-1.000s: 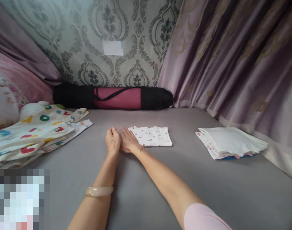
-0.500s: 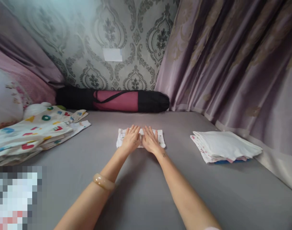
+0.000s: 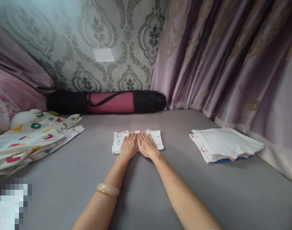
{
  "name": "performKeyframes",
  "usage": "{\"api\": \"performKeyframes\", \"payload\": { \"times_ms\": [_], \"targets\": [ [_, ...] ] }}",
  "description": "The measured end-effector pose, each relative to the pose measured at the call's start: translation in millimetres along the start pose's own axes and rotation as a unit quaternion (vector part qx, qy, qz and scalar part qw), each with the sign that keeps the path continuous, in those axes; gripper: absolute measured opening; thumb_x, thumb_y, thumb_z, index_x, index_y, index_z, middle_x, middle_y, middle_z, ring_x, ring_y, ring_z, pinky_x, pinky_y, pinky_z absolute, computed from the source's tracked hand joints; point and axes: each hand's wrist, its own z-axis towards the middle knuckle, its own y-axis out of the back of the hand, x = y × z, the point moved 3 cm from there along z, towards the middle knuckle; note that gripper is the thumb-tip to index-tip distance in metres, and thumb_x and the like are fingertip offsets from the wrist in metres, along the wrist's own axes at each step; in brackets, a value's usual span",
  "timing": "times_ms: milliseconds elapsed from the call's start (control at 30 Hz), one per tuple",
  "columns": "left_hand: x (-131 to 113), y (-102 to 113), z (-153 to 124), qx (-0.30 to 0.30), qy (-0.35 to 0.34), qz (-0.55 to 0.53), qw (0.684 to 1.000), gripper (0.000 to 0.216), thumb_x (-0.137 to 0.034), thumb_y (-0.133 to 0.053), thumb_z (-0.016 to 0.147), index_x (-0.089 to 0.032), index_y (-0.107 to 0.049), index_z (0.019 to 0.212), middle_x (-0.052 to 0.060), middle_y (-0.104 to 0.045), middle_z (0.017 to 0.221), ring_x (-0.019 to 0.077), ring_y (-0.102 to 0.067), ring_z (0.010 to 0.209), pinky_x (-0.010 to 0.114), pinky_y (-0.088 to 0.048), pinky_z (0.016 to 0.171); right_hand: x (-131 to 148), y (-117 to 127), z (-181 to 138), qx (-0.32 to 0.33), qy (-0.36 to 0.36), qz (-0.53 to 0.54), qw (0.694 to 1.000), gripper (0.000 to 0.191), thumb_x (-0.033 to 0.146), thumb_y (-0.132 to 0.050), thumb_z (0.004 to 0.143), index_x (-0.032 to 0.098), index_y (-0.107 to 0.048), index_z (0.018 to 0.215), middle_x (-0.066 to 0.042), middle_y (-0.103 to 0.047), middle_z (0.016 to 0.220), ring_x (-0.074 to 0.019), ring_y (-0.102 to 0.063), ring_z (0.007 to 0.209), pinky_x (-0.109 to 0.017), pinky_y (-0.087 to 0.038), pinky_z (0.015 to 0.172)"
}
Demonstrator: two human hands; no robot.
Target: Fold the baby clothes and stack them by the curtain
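A small white printed cloth (image 3: 117,143), folded flat, is laid on the grey surface (image 3: 174,179), its middle covered by both hands. The left hand (image 3: 129,147) is spread open, palm down on it; the right hand (image 3: 146,145) is likewise flattened beside it, and nothing is gripped. On the cream fabric (image 3: 31,137) at left, a green "O" can be read. Folded white cloths (image 3: 228,142) are stacked at right.
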Motion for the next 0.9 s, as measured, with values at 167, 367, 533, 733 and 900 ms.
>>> {"api": "performKeyframes", "payload": {
  "times_ms": [167, 367, 533, 733, 900],
  "targets": [
    [-0.8, 4.2, 2.2, 0.001, 0.009, -0.008, 1.0, 0.044, -0.024, -0.034, 0.097, -0.014, -0.05, 0.137, 0.014, -0.049, 0.144, 0.0282, -0.036, 0.14, 0.049, -0.029, 0.113, -2.5, 0.7, -0.4, 0.012, 0.005, 0.002, 1.0, 0.056, 0.029, -0.019, 0.099, 0.007, -0.033, 0.149, -0.009, -0.03, 0.156, -0.0208, -0.019, 0.146, -0.039, -0.011, 0.12],
    [-0.5, 10.4, -1.3, -0.049, 0.018, 0.032, 0.998, 0.047, -0.031, -0.036, 0.097, -0.012, -0.049, 0.138, 0.017, -0.044, 0.148, 0.0301, -0.031, 0.142, 0.049, -0.025, 0.115, -5.7, 5.7, -2.6, -0.033, -0.025, -0.019, 0.999, 0.056, 0.03, -0.025, 0.099, 0.006, -0.033, 0.149, -0.011, -0.028, 0.157, -0.0233, -0.015, 0.147, -0.043, -0.007, 0.119],
    [2.5, 9.3, -2.0, 0.011, 0.045, 0.07, 0.996, 0.052, -0.037, -0.028, 0.1, -0.013, -0.045, 0.142, 0.014, -0.041, 0.15, 0.0288, -0.031, 0.142, 0.047, -0.026, 0.115, -12.9, 3.8, -2.9, -0.004, -0.044, -0.014, 0.999, 0.057, 0.033, -0.023, 0.1, 0.006, -0.033, 0.148, -0.01, -0.029, 0.156, -0.0228, -0.017, 0.146, -0.04, -0.01, 0.119],
    [22.0, 22.1, -0.6, 0.002, 0.136, 0.089, 0.987, 0.06, -0.039, -0.023, 0.098, -0.006, -0.039, 0.145, 0.016, -0.035, 0.153, 0.0308, -0.026, 0.144, 0.05, -0.021, 0.117, -35.7, 6.8, -3.2, -0.036, -0.114, -0.054, 0.991, 0.059, 0.033, -0.024, 0.099, 0.001, -0.029, 0.149, -0.016, -0.026, 0.156, -0.025, -0.017, 0.146, -0.042, -0.007, 0.118],
    [33.8, 29.1, -0.8, 0.002, 0.16, 0.082, 0.984, 0.063, -0.041, -0.02, 0.098, -0.004, -0.037, 0.146, 0.018, -0.034, 0.153, 0.0314, -0.024, 0.145, 0.049, -0.022, 0.116, -46.4, 10.0, -2.8, -0.046, -0.125, -0.054, 0.99, 0.06, 0.036, -0.021, 0.1, 0.002, -0.03, 0.149, -0.016, -0.026, 0.156, -0.0251, -0.017, 0.146, -0.042, -0.008, 0.118]
  ]
}}
